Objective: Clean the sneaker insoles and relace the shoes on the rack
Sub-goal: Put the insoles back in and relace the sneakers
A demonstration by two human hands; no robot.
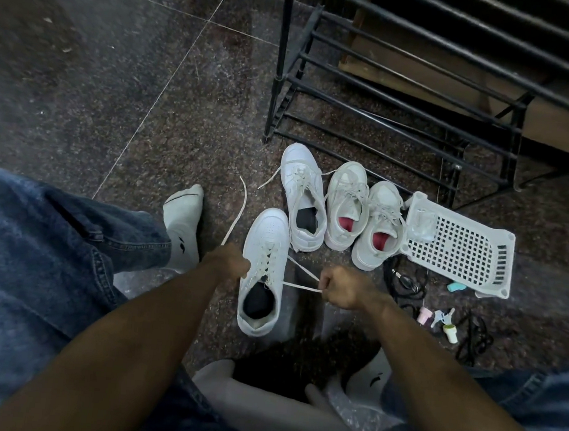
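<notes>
Pulling a lace (299, 286) taut across the near sneaker (262, 272) on the floor, I see my left hand (229, 262) fisted around one end at the shoe's left side and my right hand (342, 287) pinching the other end. Three more sneakers (340, 210) sit before the rack (389, 97).

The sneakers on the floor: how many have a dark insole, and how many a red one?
Dark insole: 2, the sneaker being laced and the sneaker behind it.
Red insole: 2, one sneaker and its pair beside the basket.
Total: 4 sneakers.
</notes>
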